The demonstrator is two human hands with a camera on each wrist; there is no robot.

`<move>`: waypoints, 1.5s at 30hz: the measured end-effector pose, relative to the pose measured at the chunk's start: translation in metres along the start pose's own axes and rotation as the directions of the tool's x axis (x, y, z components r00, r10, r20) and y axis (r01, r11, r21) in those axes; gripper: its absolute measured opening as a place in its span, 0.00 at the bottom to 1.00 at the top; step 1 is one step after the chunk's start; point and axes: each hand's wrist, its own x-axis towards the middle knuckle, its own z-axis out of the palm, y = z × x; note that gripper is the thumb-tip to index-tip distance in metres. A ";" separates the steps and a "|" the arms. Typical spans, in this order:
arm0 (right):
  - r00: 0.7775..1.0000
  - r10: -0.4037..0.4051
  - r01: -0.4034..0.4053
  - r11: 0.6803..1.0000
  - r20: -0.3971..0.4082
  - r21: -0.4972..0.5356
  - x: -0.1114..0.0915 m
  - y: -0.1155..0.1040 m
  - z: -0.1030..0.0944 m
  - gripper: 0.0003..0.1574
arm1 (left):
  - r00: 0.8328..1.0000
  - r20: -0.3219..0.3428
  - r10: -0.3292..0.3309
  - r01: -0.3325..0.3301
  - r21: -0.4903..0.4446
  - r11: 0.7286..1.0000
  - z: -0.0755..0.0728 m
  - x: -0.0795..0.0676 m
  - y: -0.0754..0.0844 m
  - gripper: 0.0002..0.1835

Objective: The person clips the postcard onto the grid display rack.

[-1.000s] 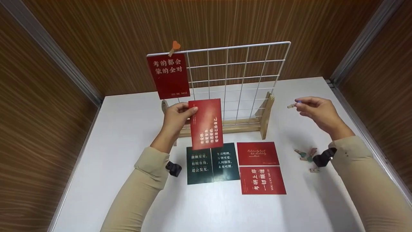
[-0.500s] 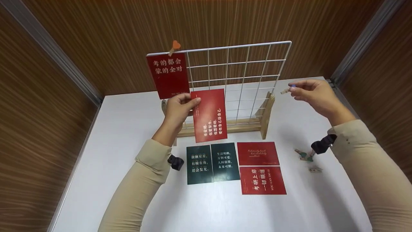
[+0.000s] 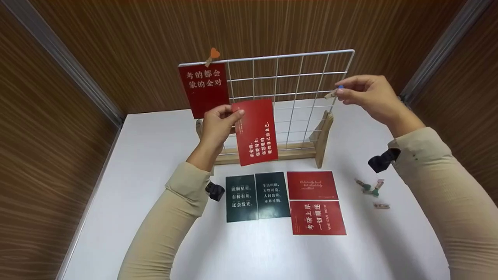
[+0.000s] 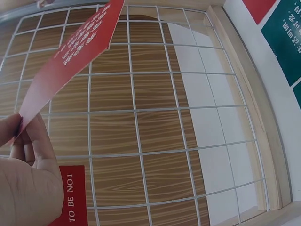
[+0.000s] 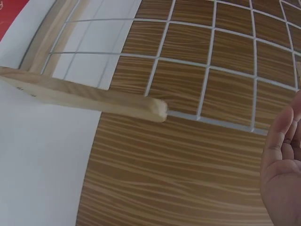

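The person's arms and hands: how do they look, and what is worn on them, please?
The left sleeve and right sleeve are long and beige, with wide cuffs. A small black device sits by each wrist. The left hand and right hand are ungloved.

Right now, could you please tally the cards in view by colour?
Red cards: 4 (one clipped to the rack, one in the left hand, two on the table)
Dark green cards: 2 (both on the table)
Total: 6

Left grip and right grip well apart, both in thumb-and-finger pinches, sleeved arms forward.
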 end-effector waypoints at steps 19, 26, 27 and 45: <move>0.997 -0.062 0.062 0.998 0.041 -0.002 0.026 -0.045 0.024 0.12 | 1.000 -0.029 -0.002 0.004 0.066 0.998 0.007 0.001 0.020 0.08; 0.997 -0.075 0.078 0.993 0.037 -0.087 0.033 -0.059 0.035 0.14 | 0.999 -0.026 -0.032 0.034 0.115 0.993 0.007 -0.001 0.026 0.08; 0.997 -0.075 0.078 0.992 0.035 -0.102 0.034 -0.060 0.037 0.13 | 0.999 -0.025 -0.036 0.038 0.108 0.993 0.007 0.000 0.027 0.08; 0.993 -0.106 0.111 0.991 0.058 -0.080 0.052 -0.072 0.067 0.10 | 0.999 -0.053 -0.009 0.012 0.066 0.998 0.006 0.009 0.042 0.09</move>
